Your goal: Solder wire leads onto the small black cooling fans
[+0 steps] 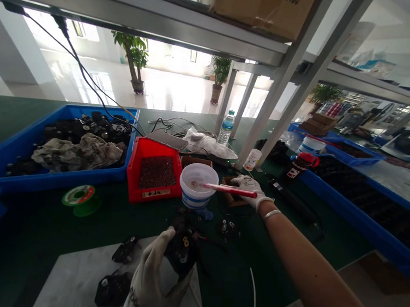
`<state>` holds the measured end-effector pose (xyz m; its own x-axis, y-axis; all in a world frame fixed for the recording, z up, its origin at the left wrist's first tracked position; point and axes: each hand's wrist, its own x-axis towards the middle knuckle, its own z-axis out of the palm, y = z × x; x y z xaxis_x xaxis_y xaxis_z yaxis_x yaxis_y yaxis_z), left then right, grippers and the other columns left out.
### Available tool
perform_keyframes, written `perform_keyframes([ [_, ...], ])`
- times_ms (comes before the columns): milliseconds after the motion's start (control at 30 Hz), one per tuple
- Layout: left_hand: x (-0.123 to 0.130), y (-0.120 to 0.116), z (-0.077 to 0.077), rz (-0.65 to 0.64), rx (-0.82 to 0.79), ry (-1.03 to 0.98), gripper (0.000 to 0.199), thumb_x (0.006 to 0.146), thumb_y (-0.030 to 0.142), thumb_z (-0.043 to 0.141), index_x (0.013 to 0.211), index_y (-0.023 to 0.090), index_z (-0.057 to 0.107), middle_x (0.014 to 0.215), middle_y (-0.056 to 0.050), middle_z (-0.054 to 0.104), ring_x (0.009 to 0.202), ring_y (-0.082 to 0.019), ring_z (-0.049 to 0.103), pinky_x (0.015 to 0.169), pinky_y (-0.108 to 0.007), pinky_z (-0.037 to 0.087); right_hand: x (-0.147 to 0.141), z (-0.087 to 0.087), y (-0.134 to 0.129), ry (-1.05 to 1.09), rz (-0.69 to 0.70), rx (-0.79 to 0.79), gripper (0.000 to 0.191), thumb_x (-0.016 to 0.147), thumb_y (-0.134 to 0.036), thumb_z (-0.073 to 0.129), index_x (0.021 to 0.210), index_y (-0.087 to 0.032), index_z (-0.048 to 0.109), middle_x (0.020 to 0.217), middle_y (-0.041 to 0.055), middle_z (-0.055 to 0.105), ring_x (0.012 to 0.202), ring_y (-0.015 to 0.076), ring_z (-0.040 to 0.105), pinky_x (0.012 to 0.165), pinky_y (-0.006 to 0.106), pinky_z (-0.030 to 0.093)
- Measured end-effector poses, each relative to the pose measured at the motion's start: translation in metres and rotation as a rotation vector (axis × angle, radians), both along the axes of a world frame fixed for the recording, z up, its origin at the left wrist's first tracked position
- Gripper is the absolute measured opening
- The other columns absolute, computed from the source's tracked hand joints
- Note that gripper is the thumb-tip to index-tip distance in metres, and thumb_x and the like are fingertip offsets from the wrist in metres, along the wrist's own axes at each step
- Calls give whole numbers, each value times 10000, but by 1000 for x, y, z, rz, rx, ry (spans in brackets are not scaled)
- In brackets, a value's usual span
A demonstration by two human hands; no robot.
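Observation:
My left hand (151, 287), in a pale work glove, grips a black plastic part (181, 253) with small brass-coloured pieces on its face. The part is held tilted above the grey-white board (71, 277). On that board lie two similar black parts, one lower (113, 290) and one higher (125, 250). My gloved right hand (249, 187) reaches to a small cardboard box (234, 200), its fingers bent together at the opening; what they pinch is hidden. A red-handled brush (237, 191) rests across the white tub (198, 178), its handle passing in front of that hand.
Left stands a blue tray (84, 180) of black parts. A red bin (134, 174) holds small dark pieces. Nearby are a green spool (83, 200), a white bottle (252, 159) and a black electric screwdriver (292, 203). Shelf posts (273, 92) rise behind my right hand.

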<state>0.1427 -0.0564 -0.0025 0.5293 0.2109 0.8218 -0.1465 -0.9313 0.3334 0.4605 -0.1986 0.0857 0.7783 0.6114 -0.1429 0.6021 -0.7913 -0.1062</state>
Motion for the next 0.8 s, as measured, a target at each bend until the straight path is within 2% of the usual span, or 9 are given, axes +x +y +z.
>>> perform_keyframes([
  [200, -3, -3, -3, -16, -11, 22, 909, 882, 211, 782, 1643, 118, 295, 1352, -203, 659, 1255, -312, 680, 954, -405, 669, 4, -4, 7, -12, -5, -72, 111, 1104, -220, 721, 1167, -129, 707, 1251, 105, 619, 1194, 285, 591, 1088, 484, 506],
  [367, -3, -6, -3, -8, -47, 48, 859, 898, 181, 752, 1627, 95, 306, 1357, -204, 648, 1284, -301, 659, 999, -409, 649, 12, -4, 4, 22, -78, -15, 102, 1091, -213, 738, 1140, -129, 708, 1217, 97, 628, 1180, 288, 597, 1090, 507, 503],
  [467, -1, -9, -2, -7, -78, 47, 839, 900, 161, 743, 1619, 97, 315, 1368, -205, 640, 1303, -303, 647, 1019, -421, 639, 17, -5, -7, 62, -152, 98, 56, 1089, -178, 729, 1092, -125, 714, 1131, 79, 652, 1129, 276, 622, 1078, 504, 512],
  [567, -1, -10, -2, -17, -86, 56, 843, 904, 173, 745, 1621, 103, 307, 1377, -208, 634, 1315, -309, 638, 1025, -434, 637, 15, -8, -20, 138, -203, 273, 49, 1109, -164, 698, 1121, -117, 705, 1052, 62, 668, 1018, 248, 667, 1014, 456, 565],
  [700, -2, -8, 1, -6, -97, 53, 858, 908, 195, 747, 1628, 117, 286, 1361, -200, 638, 1284, -303, 653, 1007, -441, 644, 2, -15, -37, 239, -220, 531, 113, 1172, -159, 573, 1220, -89, 648, 1121, 85, 670, 1008, 223, 688, 912, 355, 618],
  [800, -2, -8, 4, -7, -104, 60, 801, 933, 211, 709, 1615, 109, 301, 1353, -205, 634, 1261, -297, 663, 980, -433, 653, -6, -18, -46, 270, -219, 604, 113, 1169, -140, 559, 1218, -84, 645, 1111, 86, 677, 1005, 217, 692, 884, 325, 623],
])
